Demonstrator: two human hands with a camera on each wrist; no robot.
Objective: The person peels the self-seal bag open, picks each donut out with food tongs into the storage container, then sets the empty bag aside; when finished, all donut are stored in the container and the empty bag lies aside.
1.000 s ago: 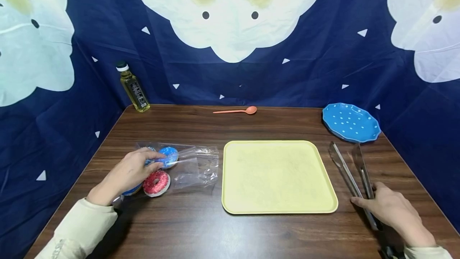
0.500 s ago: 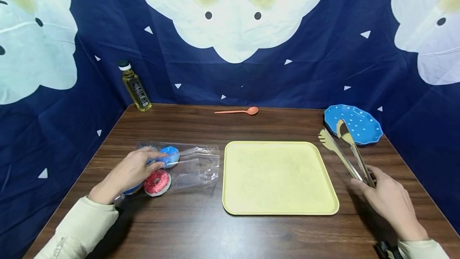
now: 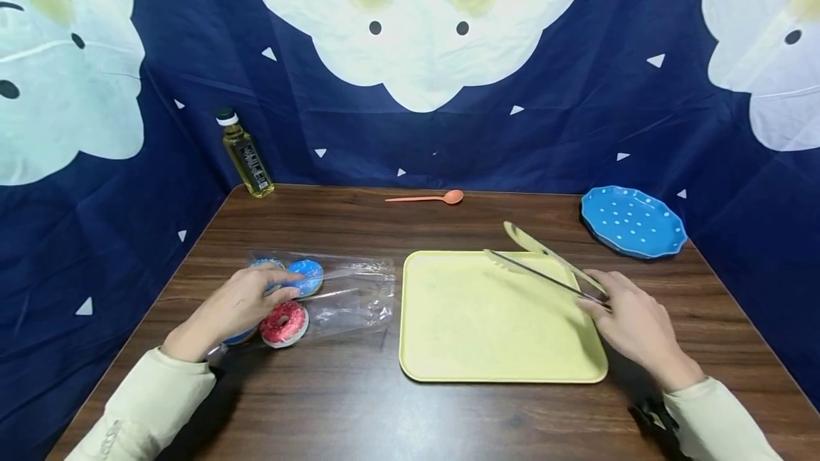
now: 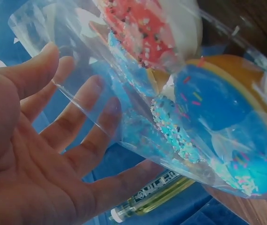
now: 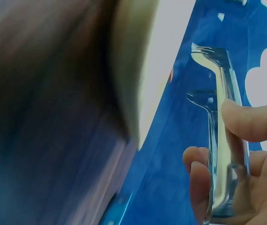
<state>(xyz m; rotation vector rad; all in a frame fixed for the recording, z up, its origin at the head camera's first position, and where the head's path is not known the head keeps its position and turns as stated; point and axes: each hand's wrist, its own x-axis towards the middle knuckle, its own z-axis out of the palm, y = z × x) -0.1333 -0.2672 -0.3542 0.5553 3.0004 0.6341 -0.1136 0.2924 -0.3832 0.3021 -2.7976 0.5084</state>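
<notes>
My left hand (image 3: 237,306) rests over a clear plastic bag (image 3: 371,301) on the left of the table, its fingers loosely extended along the plastic. Inside the bag are several doughnuts: a red one (image 3: 285,323) with sprinkles, a blue one (image 3: 310,277) and others partly hidden by the hand. The left wrist view shows the fingers spread at the bag's edge, beside the blue doughnut (image 4: 222,108). My right hand (image 3: 631,315) grips metal tongs (image 3: 554,257) whose arms stand apart with nothing between them. Their tips reach over the far right part of the yellow tray (image 3: 474,333).
A blue dotted plate (image 3: 633,223) sits at the back right corner. An orange spoon (image 3: 426,198) lies along the back edge, and an oil bottle (image 3: 250,161) stands at the back left. Dark blue cloth (image 3: 359,141) with white clouds closes off the back and sides.
My right hand has lifted the tongs off the table at the right and swung them leftward, so their tips now overlap the tray. My left hand has stayed on the bag.
</notes>
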